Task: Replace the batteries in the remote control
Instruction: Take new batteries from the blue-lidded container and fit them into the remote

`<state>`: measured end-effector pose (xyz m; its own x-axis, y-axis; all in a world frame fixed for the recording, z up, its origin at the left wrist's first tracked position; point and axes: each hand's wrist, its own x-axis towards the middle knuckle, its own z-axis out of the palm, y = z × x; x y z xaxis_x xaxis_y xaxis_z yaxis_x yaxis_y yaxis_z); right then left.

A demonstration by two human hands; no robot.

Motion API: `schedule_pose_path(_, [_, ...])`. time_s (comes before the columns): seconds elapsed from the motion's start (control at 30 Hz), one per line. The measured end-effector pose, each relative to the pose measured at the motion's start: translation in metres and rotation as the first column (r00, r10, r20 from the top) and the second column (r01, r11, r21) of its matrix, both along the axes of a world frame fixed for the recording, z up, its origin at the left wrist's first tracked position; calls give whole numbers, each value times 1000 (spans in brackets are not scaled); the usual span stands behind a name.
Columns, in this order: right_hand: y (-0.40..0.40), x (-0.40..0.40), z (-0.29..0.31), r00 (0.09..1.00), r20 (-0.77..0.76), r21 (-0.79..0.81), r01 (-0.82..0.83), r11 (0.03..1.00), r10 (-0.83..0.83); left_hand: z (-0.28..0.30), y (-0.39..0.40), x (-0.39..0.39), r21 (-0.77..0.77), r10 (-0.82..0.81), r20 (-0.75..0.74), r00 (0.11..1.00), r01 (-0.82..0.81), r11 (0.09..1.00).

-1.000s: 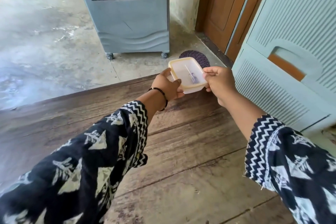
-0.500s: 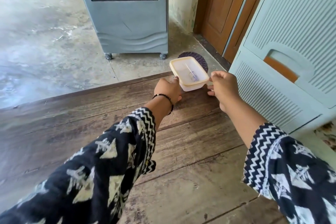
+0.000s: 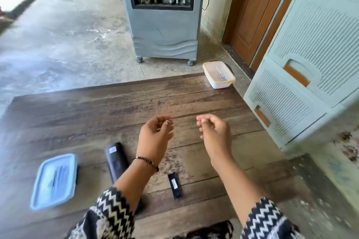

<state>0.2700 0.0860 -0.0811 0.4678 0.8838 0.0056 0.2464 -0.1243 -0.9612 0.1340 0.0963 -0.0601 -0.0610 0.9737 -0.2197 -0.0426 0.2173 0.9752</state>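
- On a worn wooden surface (image 3: 194,99), the black remote control (image 3: 116,159) lies face down, partly hidden under the left forearm; a small pale label near its far end is too blurred to read.
- Just right of the left wrist lies the black battery cover (image 3: 175,185), detached, with a white sticker whose writing cannot be made out.
- Left hand (image 3: 154,136) hangs above the boards, fingers loosely curled, holding nothing; a beaded bracelet (image 3: 146,162) circles the wrist.
- Right hand (image 3: 214,132) hovers beside it, apart, fingers also loosely curled and empty.
- A blue lidded container (image 3: 55,180) sits near the left edge, well apart from the remote control.
- At the far right corner, a white container with a yellowish rim (image 3: 218,74) rests at the very edge, something small inside it.
- Bare boards stretch between the hands and the far edge.
- Beyond stand a grey air cooler (image 3: 163,15) on the concrete floor and a pale drawer cabinet (image 3: 310,64) close against the right side.
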Motion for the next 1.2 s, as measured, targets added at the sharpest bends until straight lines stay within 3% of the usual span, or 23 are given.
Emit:
schedule_pose_path(0.33, [-80, -137, 21, 956, 14, -75, -292, 953, 294, 12, -120, -130, 126, 196, -34, 980, -191, 974])
schedule_pose_path(0.5, [-101, -201, 23, 879, 177, -59, -439, 897, 442, 2, -154, -208, 213, 320, -300, 899, -264, 941])
schedule_pose_path(0.6, [-103, -225, 13, 785, 293, -51, -557, 829, 545, -7, -162, -236, 202, 337, -445, 830, -273, 940])
schedule_pose_path(0.7, [-100, -241, -3, 573, 497, -146, -685, 714, 651, -18, -164, -254, 173, 276, -491, 826, -218, 960])
schedule_pose_path(0.77, [-98, -246, -11, 419, 672, -186, -703, 687, 611, -23, -162, -260, 182, 224, -554, 802, -146, 972])
schedule_pose_path(0.83, [-94, -250, -16, 361, 783, -139, -693, 707, 507, -29, -158, -265, 173, 178, -639, 749, -86, 981])
schedule_pose_path(0.93, [-91, -248, -17, 373, 828, -45, -699, 713, 418, -37, -152, -273, 146, 131, -687, 715, -41, 988])
schedule_pose_path(1.1, [-110, -234, -24, 397, 808, -15, -725, 688, 435, -43, -142, -272, 108, 27, -720, 693, 73, 992])
schedule_pose_path(1.2, [-122, -229, -28, 381, 812, -19, -741, 672, 443, -44, -140, -268, 87, -21, -807, 590, 154, 984])
